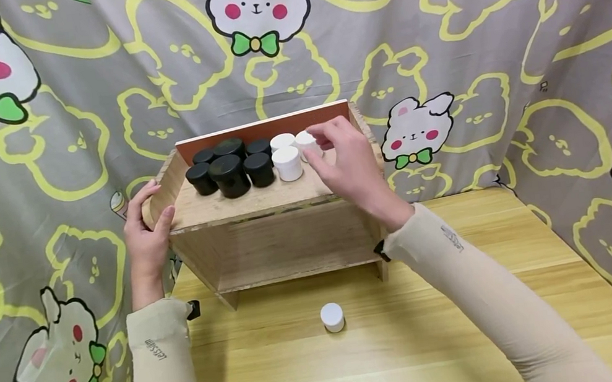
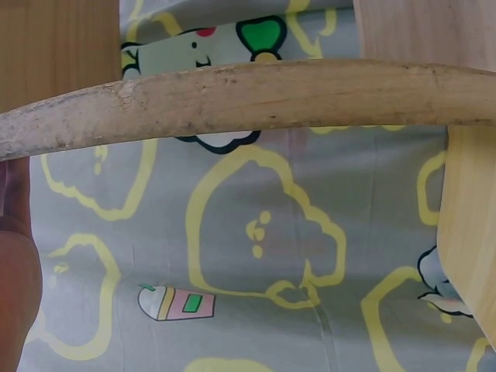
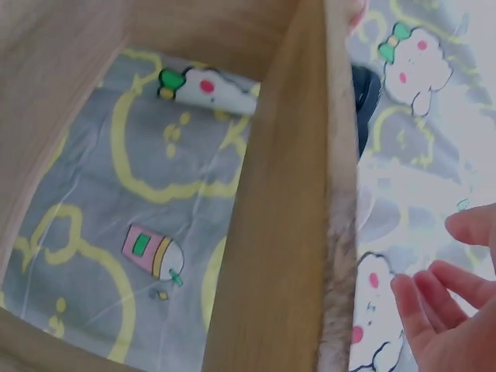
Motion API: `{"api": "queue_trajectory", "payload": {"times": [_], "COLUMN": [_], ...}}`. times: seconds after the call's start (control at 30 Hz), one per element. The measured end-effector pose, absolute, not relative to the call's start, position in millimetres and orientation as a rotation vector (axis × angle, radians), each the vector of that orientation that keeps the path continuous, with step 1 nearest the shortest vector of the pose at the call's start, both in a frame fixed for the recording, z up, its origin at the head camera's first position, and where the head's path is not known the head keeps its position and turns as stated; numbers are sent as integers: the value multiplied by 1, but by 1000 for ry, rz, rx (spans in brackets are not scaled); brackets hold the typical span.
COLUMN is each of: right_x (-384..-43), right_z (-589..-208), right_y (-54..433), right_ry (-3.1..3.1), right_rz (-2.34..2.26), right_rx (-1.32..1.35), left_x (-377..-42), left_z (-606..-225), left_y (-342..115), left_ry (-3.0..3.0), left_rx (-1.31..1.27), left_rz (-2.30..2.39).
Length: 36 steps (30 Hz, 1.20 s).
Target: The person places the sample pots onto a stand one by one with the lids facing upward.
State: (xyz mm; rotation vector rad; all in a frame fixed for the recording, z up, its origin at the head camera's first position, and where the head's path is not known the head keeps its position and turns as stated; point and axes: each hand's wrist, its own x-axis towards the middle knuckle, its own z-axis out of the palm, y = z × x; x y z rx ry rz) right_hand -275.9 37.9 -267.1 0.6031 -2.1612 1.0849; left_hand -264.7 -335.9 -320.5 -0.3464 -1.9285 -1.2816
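A small wooden shelf [image 1: 289, 242] stands on the table, with several black jars [image 1: 230, 176] on the left of its top board. White jars [image 1: 287, 164] sit to their right. My left hand [image 1: 145, 233] grips the shelf's left side panel, thumb in front and fingers on the outer side. At the right end, my right hand [image 1: 349, 164] is over the top board, its fingertips by the rightmost white jar [image 1: 308, 144] and partly covering it. The right wrist view shows those fingers [image 3: 442, 298] apart and loosely bent. Another white jar [image 1: 333, 317] stands alone on the table in front.
The wood-grain table [image 1: 280, 368] extends in front of and to the right of the shelf. A reddish-brown back panel [image 1: 298, 120] rises behind the jars. Grey patterned curtain [image 1: 435, 34] surrounds the table at the back and sides. Below the top board is an open compartment.
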Motion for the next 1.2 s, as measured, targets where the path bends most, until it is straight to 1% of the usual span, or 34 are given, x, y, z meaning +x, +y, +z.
{"api": "queue_trajectory", "payload": {"times": [0.3,0.5,0.67,0.87,1.03,1.2], "right_x": [-228,-209,-205,-209,-214,-219], "right_z": [-302,-339,-373,-418,-456,-481], "right_y": [49,50,50,48,48,48], "right_ry": [-2115,-2233,-2378,-2559,-2749,-2869], "right_rz": [1240,1319,1375,1475,1464,1412], "right_rx": [974,1139,1195,1244,1208,1181], "left_x": [-266,-266,-266,-267,-267,-267], "left_z": [-321,-322,-321,-321,-321,-321], "left_y": [-339,-340,-340,-339,-338,-338], "left_ry": [-1932,-1937,-1950,-1951,-1958,-1955], "left_rx": [-362,-335,-338,-325,-324,-322], "left_rz": [-1274,-1275,-1275,-1282,-1270,-1275]}}
